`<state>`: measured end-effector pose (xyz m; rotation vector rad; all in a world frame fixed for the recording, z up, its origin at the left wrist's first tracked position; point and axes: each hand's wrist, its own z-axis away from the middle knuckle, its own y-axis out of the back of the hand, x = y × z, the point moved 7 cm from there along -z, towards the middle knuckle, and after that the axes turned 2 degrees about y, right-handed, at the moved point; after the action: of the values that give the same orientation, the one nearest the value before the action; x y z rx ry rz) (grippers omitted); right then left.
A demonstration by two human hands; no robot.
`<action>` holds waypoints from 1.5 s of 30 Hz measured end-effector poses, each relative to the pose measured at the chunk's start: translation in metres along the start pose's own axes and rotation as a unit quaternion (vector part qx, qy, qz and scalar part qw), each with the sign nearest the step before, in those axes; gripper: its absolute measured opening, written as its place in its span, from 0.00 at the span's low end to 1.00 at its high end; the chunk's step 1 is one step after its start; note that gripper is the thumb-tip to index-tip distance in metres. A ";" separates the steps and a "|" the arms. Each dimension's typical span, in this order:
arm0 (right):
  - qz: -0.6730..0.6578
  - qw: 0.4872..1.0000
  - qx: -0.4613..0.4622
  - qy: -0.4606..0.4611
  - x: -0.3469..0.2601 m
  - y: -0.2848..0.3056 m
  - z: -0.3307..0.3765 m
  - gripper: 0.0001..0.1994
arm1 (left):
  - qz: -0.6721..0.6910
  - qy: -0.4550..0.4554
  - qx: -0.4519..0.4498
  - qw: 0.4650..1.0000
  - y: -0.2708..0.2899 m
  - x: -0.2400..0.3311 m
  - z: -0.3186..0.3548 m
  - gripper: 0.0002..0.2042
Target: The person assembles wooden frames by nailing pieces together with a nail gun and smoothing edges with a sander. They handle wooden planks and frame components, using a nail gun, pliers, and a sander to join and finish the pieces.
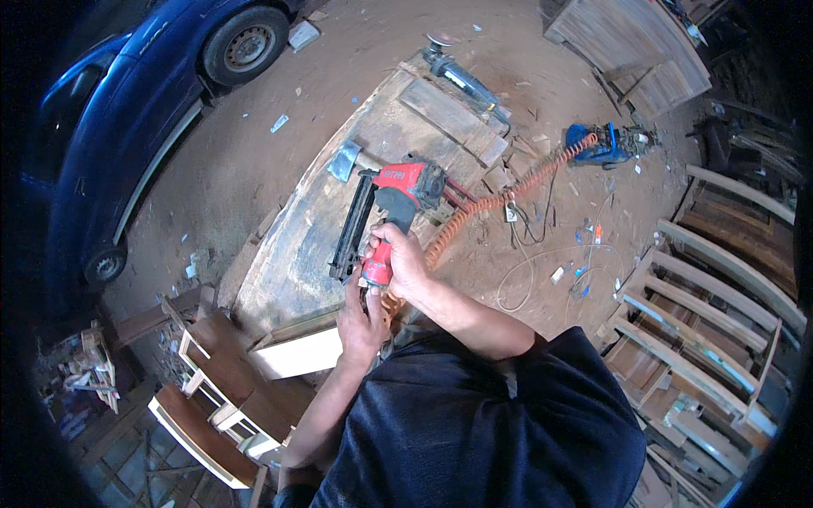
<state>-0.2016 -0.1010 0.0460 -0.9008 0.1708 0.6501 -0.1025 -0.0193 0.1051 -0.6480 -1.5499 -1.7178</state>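
Right hand (403, 261) wraps around a red-and-black nail gun (396, 191) over the worktop (292, 262).
Left hand (362, 326) touches the handle's (378, 264) base, whether pinching is unclear; beyond lie a hatchet (345, 161), left, and a grinder (462, 79), far; an orange coiled hose (525, 184) stretches right toward a blue machine (601, 154).

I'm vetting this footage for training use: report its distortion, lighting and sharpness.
Head view: fisheye curvature bows the blue car near the blackened rim; head view: uneven light, bright on the pale board, dimmer at far left; head view: the nail gun and right hand look fairly sharp, without obvious motion blur.
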 end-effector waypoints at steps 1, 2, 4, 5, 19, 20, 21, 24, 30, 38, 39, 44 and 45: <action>-0.010 1.000 0.013 0.002 -0.004 0.002 0.001 0.06 | -0.010 0.002 0.011 1.000 0.001 0.001 -0.001 0.21; -0.018 1.000 0.025 0.000 -0.007 0.004 0.003 0.06 | -0.031 -0.022 0.034 0.999 0.002 0.006 -0.001 0.18; -0.047 0.998 0.030 0.016 -0.015 0.007 0.005 0.06 | -0.029 -0.017 0.044 0.998 0.000 0.009 -0.003 0.17; -0.060 0.997 0.035 0.017 -0.017 0.009 0.005 0.06 | -0.032 -0.008 0.039 0.999 -0.003 0.010 -0.004 0.16; -0.069 0.994 0.074 0.043 -0.050 0.035 -0.011 0.05 | 0.138 0.118 -0.072 0.981 -0.039 -0.014 -0.016 0.18; -0.049 0.995 0.073 0.037 -0.056 0.036 -0.015 0.05 | 0.172 0.077 -0.044 0.981 -0.039 -0.016 -0.008 0.20; -0.028 0.996 0.079 0.026 -0.064 0.040 -0.019 0.06 | 0.292 0.210 -0.093 0.928 -0.046 -0.042 0.007 0.21; -0.005 0.987 0.085 0.133 -0.122 0.046 -0.051 0.06 | 0.429 0.469 -0.087 0.767 -0.034 -0.106 0.068 0.24; 0.711 0.648 0.083 0.260 -0.210 0.047 -0.109 0.18 | 0.538 0.473 0.044 0.697 0.005 -0.148 0.110 0.26; 0.858 0.400 0.119 0.301 -0.190 0.069 -0.181 0.26 | 0.493 0.467 0.022 0.734 -0.003 -0.126 0.137 0.20; 0.836 0.384 0.102 0.379 -0.182 0.063 -0.168 0.26 | 0.480 0.488 0.038 0.728 -0.003 -0.126 0.141 0.19; 0.693 0.678 -0.230 0.081 -0.065 0.079 -0.056 0.23 | 0.564 0.382 0.031 0.731 -0.014 -0.069 0.127 0.17; 0.647 0.687 -0.331 -0.009 -0.037 0.078 -0.015 0.24 | 0.548 0.380 0.010 0.745 -0.017 -0.052 0.126 0.17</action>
<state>-0.2758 -0.0946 -0.0010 -1.4185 0.6077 2.1597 -0.0960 0.1138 0.0730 -0.5448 -0.3773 -0.8141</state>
